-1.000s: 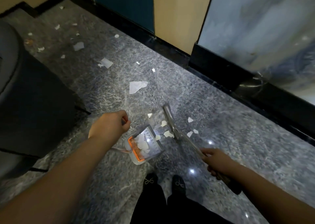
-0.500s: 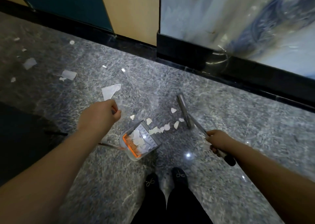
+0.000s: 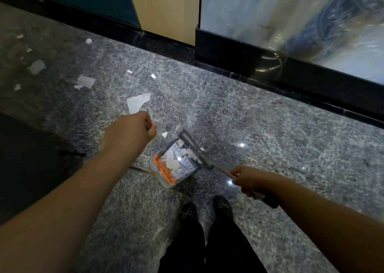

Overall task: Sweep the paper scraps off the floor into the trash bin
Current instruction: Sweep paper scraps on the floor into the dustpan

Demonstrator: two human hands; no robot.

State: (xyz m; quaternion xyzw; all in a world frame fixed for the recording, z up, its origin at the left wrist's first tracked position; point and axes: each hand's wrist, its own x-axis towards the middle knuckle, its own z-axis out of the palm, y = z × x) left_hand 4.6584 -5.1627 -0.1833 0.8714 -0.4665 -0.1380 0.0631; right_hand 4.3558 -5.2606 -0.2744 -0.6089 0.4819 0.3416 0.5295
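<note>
**A:** What do your hands hold?

**B:** Your left hand is a closed fist round the top of the dustpan's handle; only a sliver of the handle shows between the fingers. Your right hand is curled round the broom shaft, with the dark grip end sticking out behind the wrist.

**A:** Where is the dustpan?

**B:** The dustpan stands on the floor just ahead of your shoes, its mouth facing right. An orange comb strip runs along its rear wall. The broom's grey head lies across the mouth, touching its lip.

**A:** And the scraps?

**B:** A pile of scraps lies inside the pan, some bunched against the broom head. One small scrap sits just beyond the pan's far corner. A large scrap lies beyond your left fist. More pieces are scattered well apart to the left, towards the dark skirting. No bin is in view.

**A:** What bounds the scene?

**B:** A wall of teal, tan and marbled panels runs along the top.
</note>
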